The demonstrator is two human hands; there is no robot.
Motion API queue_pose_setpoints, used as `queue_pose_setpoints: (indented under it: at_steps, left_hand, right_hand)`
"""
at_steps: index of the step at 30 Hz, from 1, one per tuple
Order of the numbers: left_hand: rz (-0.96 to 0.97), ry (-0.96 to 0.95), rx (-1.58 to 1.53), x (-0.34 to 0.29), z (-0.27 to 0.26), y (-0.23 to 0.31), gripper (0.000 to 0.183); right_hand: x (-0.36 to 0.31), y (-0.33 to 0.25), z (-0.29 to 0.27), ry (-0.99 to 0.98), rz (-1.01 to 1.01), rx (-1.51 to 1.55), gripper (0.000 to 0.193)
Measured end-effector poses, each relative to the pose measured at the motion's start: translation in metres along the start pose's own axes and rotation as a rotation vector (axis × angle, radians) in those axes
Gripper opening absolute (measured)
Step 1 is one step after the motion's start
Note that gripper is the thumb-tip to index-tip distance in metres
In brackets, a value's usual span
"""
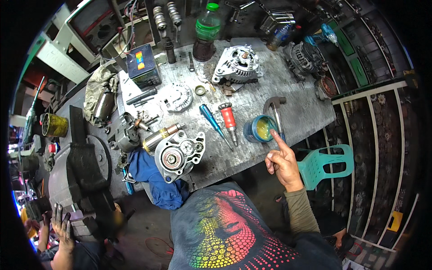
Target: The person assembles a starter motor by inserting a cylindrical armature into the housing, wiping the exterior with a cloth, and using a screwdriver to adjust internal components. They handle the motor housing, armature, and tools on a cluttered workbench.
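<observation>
My right hand (282,163), in an olive sleeve, reaches over the near edge of the metal-topped table (310,108). Its index finger is stretched out over the rim of a round blue tub (251,131), the tip at the yellowish grease (262,128) inside; whether it touches the grease I cannot tell. The thumb and other fingers are partly curled, with nothing held. A claw hammer (276,108) lies just beyond the tub. To the left are a red-bodied hand tool (228,118) with a metal tip, a blue-handled screwdriver (209,117) and a metal gear housing (173,158). My left hand is out of sight.
An alternator (238,65) and a green-capped bottle (208,24) stand at the back. Left are a battery (144,67), a bench vise (81,166) and blue cloth (157,180). A turquoise stool (326,164) stands right. Another person's hand (63,227) shows at lower left.
</observation>
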State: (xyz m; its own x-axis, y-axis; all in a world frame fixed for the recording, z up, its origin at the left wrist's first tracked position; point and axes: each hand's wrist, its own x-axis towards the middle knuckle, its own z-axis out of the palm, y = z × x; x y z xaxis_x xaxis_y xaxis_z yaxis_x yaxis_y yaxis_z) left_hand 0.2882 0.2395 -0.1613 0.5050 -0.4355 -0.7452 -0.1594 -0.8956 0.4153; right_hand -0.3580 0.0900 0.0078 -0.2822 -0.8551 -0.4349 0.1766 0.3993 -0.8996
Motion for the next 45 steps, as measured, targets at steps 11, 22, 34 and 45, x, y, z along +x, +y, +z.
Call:
queue_pose_setpoints:
  at_steps: [11,22,34,45]
  left_hand:
    - [0.539,0.396,-0.193,0.008,-0.164,0.203,0.04]
    - [0.479,0.385,-0.179,0.006,-0.156,0.195,0.039]
    - [0.247,0.233,-0.111,-0.003,-0.084,0.101,0.037]
    - [0.03,0.04,-0.006,-0.02,-0.009,0.021,0.036]
  right_hand:
    - [0.024,0.054,0.01,0.22,-0.237,-0.643,0.07]
    - [0.039,0.055,0.008,0.503,-0.737,-1.103,0.022]
    - [0.04,0.075,0.014,0.592,-0.585,-0.734,0.032]
    - [0.016,0.063,0.014,0.25,-0.052,0.38,0.06]
